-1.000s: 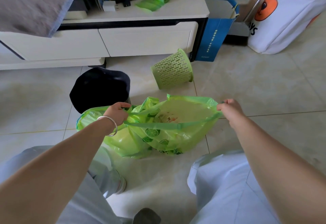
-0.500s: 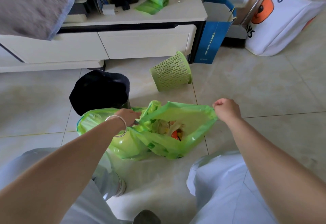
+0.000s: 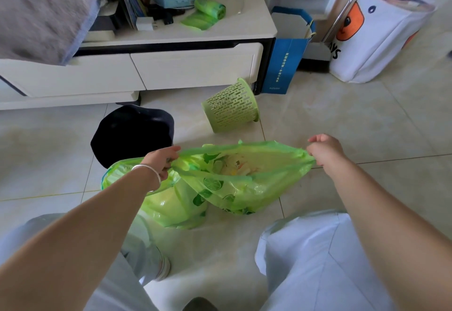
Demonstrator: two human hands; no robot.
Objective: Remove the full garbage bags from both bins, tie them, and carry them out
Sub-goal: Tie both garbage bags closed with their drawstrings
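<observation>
A green garbage bag [image 3: 244,188] printed with lime slices rests on the tiled floor in front of me, its mouth stretched wide between my hands. My left hand [image 3: 161,161] pinches the left edge of the rim; my right hand [image 3: 322,149] pinches the right edge. Rubbish shows inside the opening. A second green bag [image 3: 168,205] lies against it on the left, partly behind my left forearm. The green slotted bin [image 3: 230,106] lies on its side beyond the bags. A black bin [image 3: 132,134] sits to its left.
A low white TV cabinet [image 3: 195,68] runs across the back, with a roll of green bags [image 3: 208,11] on top. A blue paper bag [image 3: 286,63] and a white cloth bag [image 3: 374,36] stand at the right. My knees frame the bottom.
My hands have drawn apart again, stretching the bag's mouth wide and flat after it sagged half a second ago. The view has shifted slightly.
</observation>
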